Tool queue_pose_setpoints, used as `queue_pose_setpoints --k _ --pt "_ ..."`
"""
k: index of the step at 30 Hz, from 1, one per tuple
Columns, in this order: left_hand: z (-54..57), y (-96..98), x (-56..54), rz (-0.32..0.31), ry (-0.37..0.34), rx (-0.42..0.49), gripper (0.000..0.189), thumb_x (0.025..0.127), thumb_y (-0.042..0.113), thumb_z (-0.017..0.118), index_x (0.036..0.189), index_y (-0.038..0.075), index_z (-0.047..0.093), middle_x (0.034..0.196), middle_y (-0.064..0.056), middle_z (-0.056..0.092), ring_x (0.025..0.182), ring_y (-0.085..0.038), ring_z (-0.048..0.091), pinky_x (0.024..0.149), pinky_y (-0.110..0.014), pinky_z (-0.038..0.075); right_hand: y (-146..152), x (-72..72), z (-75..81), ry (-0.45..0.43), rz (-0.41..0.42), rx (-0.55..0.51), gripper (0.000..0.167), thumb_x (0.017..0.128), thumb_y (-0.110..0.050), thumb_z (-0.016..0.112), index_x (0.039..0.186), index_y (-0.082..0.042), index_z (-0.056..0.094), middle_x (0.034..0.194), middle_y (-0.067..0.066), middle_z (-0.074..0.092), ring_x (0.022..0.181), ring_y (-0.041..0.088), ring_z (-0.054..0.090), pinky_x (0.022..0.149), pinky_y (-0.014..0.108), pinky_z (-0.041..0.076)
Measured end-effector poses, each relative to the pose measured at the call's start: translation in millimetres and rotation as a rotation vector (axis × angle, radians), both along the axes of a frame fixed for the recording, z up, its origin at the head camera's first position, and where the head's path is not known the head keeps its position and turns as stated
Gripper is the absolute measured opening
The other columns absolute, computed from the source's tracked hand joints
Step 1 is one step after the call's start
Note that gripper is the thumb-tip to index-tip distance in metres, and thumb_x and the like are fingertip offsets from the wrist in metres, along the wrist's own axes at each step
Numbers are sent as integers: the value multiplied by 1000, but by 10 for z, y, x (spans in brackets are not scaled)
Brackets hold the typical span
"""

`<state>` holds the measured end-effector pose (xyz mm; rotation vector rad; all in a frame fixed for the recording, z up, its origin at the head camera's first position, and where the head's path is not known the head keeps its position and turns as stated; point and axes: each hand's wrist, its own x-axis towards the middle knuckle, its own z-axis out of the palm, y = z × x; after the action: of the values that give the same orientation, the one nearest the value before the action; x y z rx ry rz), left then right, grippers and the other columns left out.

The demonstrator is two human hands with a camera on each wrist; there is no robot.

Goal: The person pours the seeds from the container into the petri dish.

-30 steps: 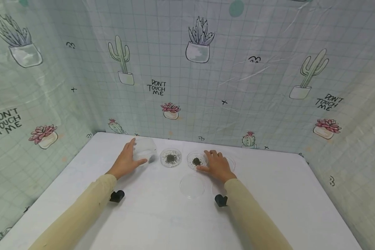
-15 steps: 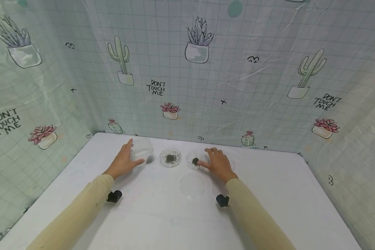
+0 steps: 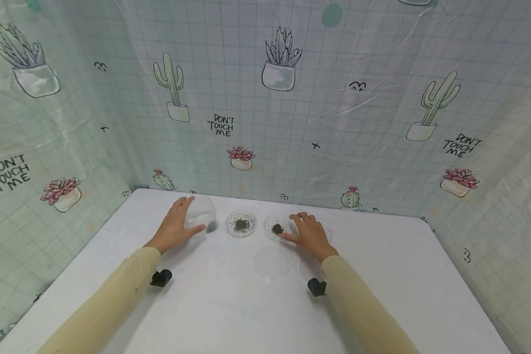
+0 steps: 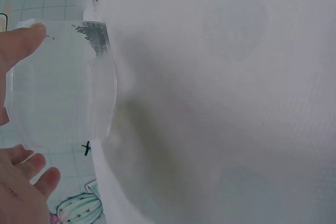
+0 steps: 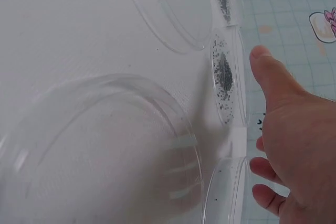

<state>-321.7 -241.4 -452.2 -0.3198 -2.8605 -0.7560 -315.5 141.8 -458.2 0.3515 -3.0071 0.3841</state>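
My left hand (image 3: 172,227) grips a clear plastic tub (image 4: 58,87) by its side, thumb on one face and fingers round the other. Dark granules (image 4: 96,38) have gathered in one bottom corner of the tub. Over a clear petri dish (image 5: 241,77) hovers my right hand (image 3: 311,237), fingers spread and loosely bent, holding nothing. That dish bears a small dark heap (image 3: 277,228), and the thumb overlaps its near edge in the head view. Between the tub and this dish lies a second petri dish (image 3: 228,232) with a wider scatter of dark granules.
A third clear dish (image 3: 329,235) is partly hidden behind my right hand. Nearer on the white table (image 3: 230,314) lie two clear round dishes or lids, one in front (image 3: 272,279) and one partly behind the right forearm (image 3: 305,269). A patterned cloth (image 3: 248,98) rises behind.
My left hand has shifted slightly left with the tub. The right thumb moved over the dark heap, then drew back a little toward the dish's near edge. The dishes have stayed in place.
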Motion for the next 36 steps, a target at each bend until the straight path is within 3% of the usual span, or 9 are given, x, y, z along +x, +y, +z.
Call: queue_pose_setpoints --k 4,19,36 --pt "27 18 -2 -6 61 -22 88 84 45 71 152 12 26 156 -22 20 141 -47 24 109 -70 25 13 20 -5 17 12 -9 70 84 -55 67 137 -12 52 140 13 50 124 34 48 104 53 43" --pt "193 175 82 -50 118 -51 78 86 39 70 150 16 32 156 -17 24 142 -41 26 109 -72 23 5 77 -6 29 23 -18 67 83 -54 68 135 -15 54 139 10 52 125 32 49 105 51 44" --pt "221 347 65 -132 156 -88 68 87 34 71 147 21 40 155 -9 33 143 -35 30 110 -65 30 -62 148 2 -2 34 -122 63 84 -51 69 135 -17 55 140 9 51 129 31 48 108 50 42"
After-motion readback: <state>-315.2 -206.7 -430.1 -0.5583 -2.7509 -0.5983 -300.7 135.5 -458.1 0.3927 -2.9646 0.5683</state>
